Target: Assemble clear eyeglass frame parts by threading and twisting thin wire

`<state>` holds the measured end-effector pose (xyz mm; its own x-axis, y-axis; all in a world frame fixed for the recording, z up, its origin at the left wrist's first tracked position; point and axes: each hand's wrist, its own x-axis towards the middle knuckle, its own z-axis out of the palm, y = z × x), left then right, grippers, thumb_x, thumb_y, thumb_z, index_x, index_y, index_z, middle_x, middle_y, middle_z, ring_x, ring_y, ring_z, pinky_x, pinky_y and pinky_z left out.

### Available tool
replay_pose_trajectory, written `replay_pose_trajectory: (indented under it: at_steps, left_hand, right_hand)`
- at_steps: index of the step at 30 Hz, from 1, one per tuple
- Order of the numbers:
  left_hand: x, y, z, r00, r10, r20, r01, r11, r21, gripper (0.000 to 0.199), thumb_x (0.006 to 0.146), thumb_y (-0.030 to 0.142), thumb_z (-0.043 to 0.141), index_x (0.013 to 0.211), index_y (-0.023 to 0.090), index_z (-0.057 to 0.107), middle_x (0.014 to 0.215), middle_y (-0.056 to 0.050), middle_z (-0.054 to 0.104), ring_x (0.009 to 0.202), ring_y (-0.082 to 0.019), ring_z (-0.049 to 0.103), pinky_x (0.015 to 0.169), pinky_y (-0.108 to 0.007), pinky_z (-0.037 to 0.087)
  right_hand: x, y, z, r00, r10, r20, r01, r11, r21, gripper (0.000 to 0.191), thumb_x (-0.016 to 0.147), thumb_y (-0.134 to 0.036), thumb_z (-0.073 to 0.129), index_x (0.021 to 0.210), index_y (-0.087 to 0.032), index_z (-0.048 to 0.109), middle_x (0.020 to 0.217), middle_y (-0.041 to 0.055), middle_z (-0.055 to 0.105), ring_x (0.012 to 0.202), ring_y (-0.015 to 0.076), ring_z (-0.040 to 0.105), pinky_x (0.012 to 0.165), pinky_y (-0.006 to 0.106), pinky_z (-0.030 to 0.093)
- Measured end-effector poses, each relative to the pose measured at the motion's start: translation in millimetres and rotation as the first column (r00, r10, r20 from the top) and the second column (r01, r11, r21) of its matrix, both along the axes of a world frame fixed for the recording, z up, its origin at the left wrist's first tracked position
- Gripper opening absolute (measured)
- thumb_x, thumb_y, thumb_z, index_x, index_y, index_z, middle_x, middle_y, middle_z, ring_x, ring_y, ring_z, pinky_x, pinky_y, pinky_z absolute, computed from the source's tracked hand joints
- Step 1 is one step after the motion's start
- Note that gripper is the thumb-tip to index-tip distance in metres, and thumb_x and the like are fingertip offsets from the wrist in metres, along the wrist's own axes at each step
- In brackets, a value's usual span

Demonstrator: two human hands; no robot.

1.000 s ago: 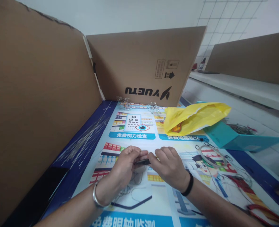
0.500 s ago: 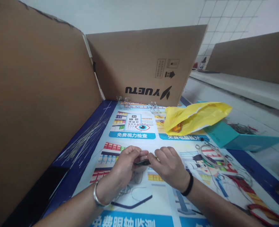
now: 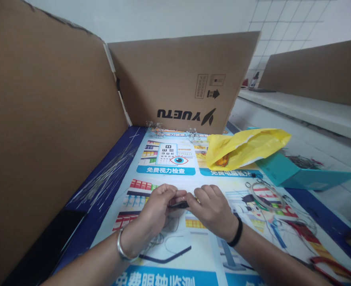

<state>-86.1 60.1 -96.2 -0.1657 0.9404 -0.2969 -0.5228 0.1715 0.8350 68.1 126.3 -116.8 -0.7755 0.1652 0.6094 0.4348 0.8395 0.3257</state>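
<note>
My right hand (image 3: 209, 208) is closed around a pair of dark pliers (image 3: 180, 205), with most of the handles hidden in the fist. The tool's narrow dark end points left toward my left hand (image 3: 160, 204). That hand is pinched, thumb against fingers, right beside the tip; whatever it holds is too small or hidden to make out. Under the hands, thin loose wire (image 3: 157, 240) lies in loops on the printed poster sheet (image 3: 202, 254).
Straight thin wires (image 3: 104, 178) lie on the left, near a black flat object (image 3: 53, 238). Cardboard panels (image 3: 175, 75) stand at the left and back. A yellow bag (image 3: 253, 147), a teal box (image 3: 300, 176) of wire pieces and a wire coil (image 3: 267, 196) are on the right.
</note>
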Motion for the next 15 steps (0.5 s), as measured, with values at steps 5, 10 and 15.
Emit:
replay_pose_trajectory:
  at_steps: [5,10,15]
  left_hand:
    - [-0.6,0.4,0.0,1.0,0.001,-0.004,-0.001,1.0,-0.019,0.017,0.07,0.027,0.064,0.066,0.018,0.05,0.079,-0.005,0.07,0.077,-0.019,0.066,0.067,-0.028,0.048]
    - [-1.6,0.2,-1.1,1.0,0.013,-0.023,-0.013,0.999,-0.031,0.016,0.073,0.027,0.062,0.07,0.018,0.049,0.083,-0.007,0.071,0.079,-0.019,0.066,0.067,-0.028,0.049]
    - [-3.0,0.9,2.7,0.998,-0.008,-0.059,0.011,0.999,0.052,0.016,0.075,0.028,0.061,0.071,0.018,0.049,0.084,-0.008,0.07,0.08,-0.02,0.067,0.077,-0.033,0.048]
  right_hand:
    - [0.5,-0.1,-0.4,1.0,-0.02,0.02,0.02,1.0,-0.003,0.01,0.085,-0.023,0.05,0.086,-0.018,0.059,0.067,0.0025,0.048,0.067,0.0163,0.04,0.062,0.034,0.025]
    - [-0.2,-0.4,-0.3,0.999,-0.026,0.04,0.028,0.999,-0.043,0.013,0.085,-0.027,0.049,0.08,-0.018,0.058,0.067,0.0027,0.048,0.066,0.017,0.038,0.061,0.034,0.024]
    - [-1.8,-0.7,-2.6,0.999,-0.02,0.037,0.023,0.996,-0.087,0.02,0.086,-0.032,0.049,0.072,-0.018,0.054,0.066,0.0036,0.048,0.066,0.0177,0.039,0.06,0.033,0.025]
